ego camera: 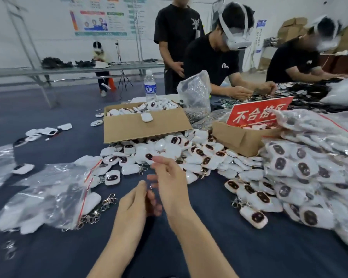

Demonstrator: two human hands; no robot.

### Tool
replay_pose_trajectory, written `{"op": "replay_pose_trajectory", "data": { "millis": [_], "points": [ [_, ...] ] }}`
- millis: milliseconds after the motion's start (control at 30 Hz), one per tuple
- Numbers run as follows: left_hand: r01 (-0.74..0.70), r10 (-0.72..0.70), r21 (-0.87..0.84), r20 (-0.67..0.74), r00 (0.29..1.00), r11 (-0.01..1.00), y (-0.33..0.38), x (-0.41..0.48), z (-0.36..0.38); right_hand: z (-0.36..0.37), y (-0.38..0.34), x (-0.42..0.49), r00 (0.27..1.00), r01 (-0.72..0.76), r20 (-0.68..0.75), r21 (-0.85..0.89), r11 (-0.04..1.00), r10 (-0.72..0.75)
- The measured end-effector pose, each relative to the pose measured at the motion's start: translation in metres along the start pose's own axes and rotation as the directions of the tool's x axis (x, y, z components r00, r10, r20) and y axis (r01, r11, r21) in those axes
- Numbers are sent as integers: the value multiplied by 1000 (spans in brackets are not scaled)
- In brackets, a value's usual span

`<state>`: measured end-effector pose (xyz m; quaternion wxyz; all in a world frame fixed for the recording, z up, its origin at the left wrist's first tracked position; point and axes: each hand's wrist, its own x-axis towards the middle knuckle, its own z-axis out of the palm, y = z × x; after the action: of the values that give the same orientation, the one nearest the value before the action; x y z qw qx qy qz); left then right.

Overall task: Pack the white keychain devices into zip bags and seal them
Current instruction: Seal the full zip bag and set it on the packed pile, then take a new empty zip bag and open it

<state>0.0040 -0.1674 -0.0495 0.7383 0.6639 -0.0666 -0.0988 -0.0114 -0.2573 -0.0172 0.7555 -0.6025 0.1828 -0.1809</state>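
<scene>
Both hands hover close together over the dark blue bench (269,255).

Right hand (170,183): fingers relaxed and apart, empty.

Left hand (132,207): fingers loosely curled; blur hides any contents.

The heap of white keychain devices with dark oval windows (189,155) lies just beyond the hands. The clear red-striped zip bags (48,193) lie near left.

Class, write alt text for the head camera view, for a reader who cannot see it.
A person's left hand and right hand are close together over a dark blue table, before a heap of white keychain devices; clear plastic zip bags lie left, bagged devices right.
</scene>
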Motion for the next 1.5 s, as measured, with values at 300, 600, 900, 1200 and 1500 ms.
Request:
{"op": "replay_pose_trajectory", "data": {
  "millis": [300, 600, 900, 1200, 1500],
  "points": [
    [-138, 466, 657, -355, 811, 741, 29, 8, -64, 11, 45, -5, 971, 204, 211, -484, 851, -113],
    [246, 289, 925, -330, 899, 291, 24, 12, -104, 12, 50, -2, 973, 192, 203, -466, 864, -107],
    [-133, 473, 816, -185, 862, 562, 117, -16, -105, 7, 38, 5, 976, 139, 204, -314, 939, -77],
    [-538, 277, 758, 463, 842, 369, 97, -19, -43, -22, 9, 11, 912, -338, 394, 567, 752, 113],
    [-558, 557, 801, 367, 745, 219, 71, -11, -27, -41, -1, 8, 986, -144, 15, 581, 801, 167]
  ]
}}
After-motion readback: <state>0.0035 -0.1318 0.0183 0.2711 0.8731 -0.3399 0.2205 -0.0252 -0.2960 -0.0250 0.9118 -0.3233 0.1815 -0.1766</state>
